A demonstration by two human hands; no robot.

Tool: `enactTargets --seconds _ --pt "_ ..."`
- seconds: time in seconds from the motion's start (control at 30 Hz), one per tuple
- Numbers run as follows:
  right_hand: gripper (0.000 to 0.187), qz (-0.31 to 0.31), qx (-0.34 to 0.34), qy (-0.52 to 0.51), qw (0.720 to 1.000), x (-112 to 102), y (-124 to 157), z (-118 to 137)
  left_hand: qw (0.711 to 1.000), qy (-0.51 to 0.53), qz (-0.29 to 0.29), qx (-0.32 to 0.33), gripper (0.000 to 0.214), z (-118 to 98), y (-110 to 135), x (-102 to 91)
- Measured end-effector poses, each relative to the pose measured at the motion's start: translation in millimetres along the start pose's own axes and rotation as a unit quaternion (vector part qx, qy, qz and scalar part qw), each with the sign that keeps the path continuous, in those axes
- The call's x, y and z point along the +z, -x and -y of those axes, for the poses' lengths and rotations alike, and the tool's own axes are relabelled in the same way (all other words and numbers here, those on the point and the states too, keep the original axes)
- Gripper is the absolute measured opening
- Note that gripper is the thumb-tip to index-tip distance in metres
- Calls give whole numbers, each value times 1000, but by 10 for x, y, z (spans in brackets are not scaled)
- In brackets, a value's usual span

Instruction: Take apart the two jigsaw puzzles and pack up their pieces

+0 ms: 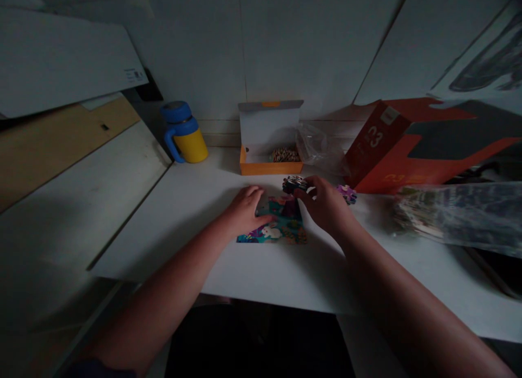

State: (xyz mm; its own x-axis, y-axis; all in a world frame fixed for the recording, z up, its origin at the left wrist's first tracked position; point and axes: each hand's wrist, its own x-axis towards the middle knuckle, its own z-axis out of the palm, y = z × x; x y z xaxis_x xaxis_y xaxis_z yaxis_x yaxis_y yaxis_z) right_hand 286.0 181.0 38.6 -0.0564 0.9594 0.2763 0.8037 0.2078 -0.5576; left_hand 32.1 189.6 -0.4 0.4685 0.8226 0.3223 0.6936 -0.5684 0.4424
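A partly joined jigsaw puzzle [287, 234] lies flat on the white table, showing a white rabbit on a teal and purple ground. My left hand [242, 210] rests at the puzzle's left side with thumb and fingers apart, the thumb over its surface. Above the puzzle's upper right edge, my right hand [326, 204] pinches a stack of puzzle pieces [294, 183], whose striped edges face me. Close to the right of that hand lie some purple puzzle pieces [347, 193], partly hidden by it.
Behind the puzzle stands an opened orange-and-white box [271, 168] holding more puzzle pieces [285, 155]. A clear plastic bag [320, 147] sits beside it. A blue-and-yellow mug [187, 136] is at back left. On the right are a large orange box [387, 144] and a filled plastic bag [460, 215].
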Motion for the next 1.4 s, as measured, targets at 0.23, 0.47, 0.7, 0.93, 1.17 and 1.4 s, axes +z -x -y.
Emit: enactTargets --seconds 0.23,0.47,0.7,0.93,1.17,1.4 --pt "20 68 6 61 996 83 28 -24 999 10 23 -23 80 -35 -77 49" --pt "29 10 82 -65 994 83 0 -30 997 71 7 -40 79 -89 -130 20" --pt "36 -9 85 -188 979 194 -3 -119 993 119 -5 -1 37 -140 -69 -29" --pt "31 16 68 -198 978 117 32 5 967 247 -18 -51 8 -161 -95 -27" --pt "34 33 -30 -217 975 35 90 135 942 300 -94 -117 14 -35 -115 -10" --pt "25 133 -58 -126 981 109 138 192 937 315 -102 -114 14 -5 -120 -11"
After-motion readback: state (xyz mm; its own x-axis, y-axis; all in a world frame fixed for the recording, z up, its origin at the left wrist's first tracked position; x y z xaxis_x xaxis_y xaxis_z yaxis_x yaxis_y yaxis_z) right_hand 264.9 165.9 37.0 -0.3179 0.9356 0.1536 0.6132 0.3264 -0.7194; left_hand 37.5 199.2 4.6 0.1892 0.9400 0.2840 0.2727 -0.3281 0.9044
